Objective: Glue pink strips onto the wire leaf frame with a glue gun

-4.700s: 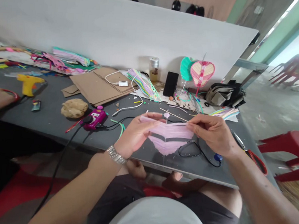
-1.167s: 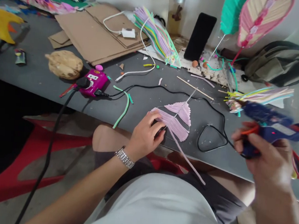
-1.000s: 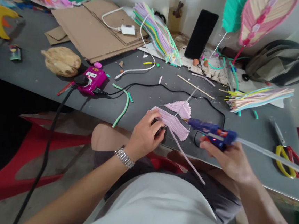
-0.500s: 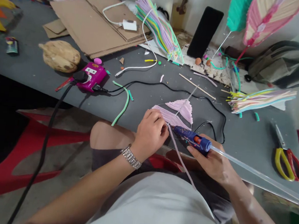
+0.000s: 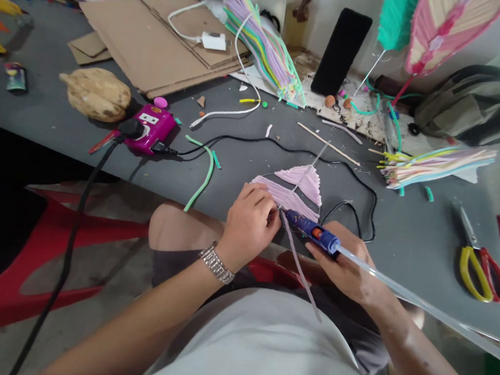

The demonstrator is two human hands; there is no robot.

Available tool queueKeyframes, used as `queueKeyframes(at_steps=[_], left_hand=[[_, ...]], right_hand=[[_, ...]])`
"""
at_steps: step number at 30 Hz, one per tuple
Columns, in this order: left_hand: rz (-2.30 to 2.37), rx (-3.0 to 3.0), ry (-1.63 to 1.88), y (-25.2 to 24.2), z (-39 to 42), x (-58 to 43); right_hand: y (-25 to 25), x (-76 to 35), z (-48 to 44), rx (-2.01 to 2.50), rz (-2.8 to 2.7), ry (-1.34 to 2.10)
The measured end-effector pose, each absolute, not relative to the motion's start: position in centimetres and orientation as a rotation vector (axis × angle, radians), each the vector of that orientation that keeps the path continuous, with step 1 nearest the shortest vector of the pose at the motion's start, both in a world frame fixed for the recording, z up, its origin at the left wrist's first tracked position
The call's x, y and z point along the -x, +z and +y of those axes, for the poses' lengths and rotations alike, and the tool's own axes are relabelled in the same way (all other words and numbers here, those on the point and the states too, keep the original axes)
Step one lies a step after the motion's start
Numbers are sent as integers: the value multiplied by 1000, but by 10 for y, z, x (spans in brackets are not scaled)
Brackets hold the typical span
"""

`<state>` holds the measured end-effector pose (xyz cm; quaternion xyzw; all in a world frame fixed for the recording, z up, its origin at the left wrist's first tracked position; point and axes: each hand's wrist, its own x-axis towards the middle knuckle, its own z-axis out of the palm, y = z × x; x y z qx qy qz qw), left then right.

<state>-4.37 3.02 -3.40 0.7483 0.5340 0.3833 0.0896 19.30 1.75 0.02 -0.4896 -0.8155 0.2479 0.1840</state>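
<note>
My right hand (image 5: 344, 260) is wrapped round a blue glue gun (image 5: 312, 228), its nozzle pointing left, close to my left fingertips. A long clear glue stick (image 5: 382, 275) sticks out of its back. My left hand (image 5: 254, 214) is closed in a pinch at the near edge of a pink leaf shape (image 5: 295, 200) made of pipe-cleaner rows on a wire frame. From that pinch a loose lilac pipe cleaner (image 5: 298, 262) hangs down toward my lap. The fingers hide the exact spot where it meets the frame.
Left of me stands a magenta power box (image 5: 150, 129) with a black cord (image 5: 237, 138) crossing the table. Scissors (image 5: 479, 266) lie at the right. Pipe-cleaner bundles (image 5: 435, 169), cardboard (image 5: 158, 39), a phone (image 5: 341, 52) and a green pipe cleaner (image 5: 202, 183) are also about.
The glue gun has shifted slightly left, its nozzle closer to my left fingertips. The hanging lilac pipe cleaner's free end has swung a little. My left hand keeps its pinch.
</note>
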Motion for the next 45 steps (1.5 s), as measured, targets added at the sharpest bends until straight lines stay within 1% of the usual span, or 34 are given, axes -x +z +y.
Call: queueKeyframes(at_steps=[11, 45], left_hand=[[1602, -2189, 1131, -33, 31, 43], [1618, -2194, 1122, -30, 29, 42]], right_hand=[[-2, -192, 18, 1262, -2367, 676], [-14, -199, 15, 1353, -2405, 748]])
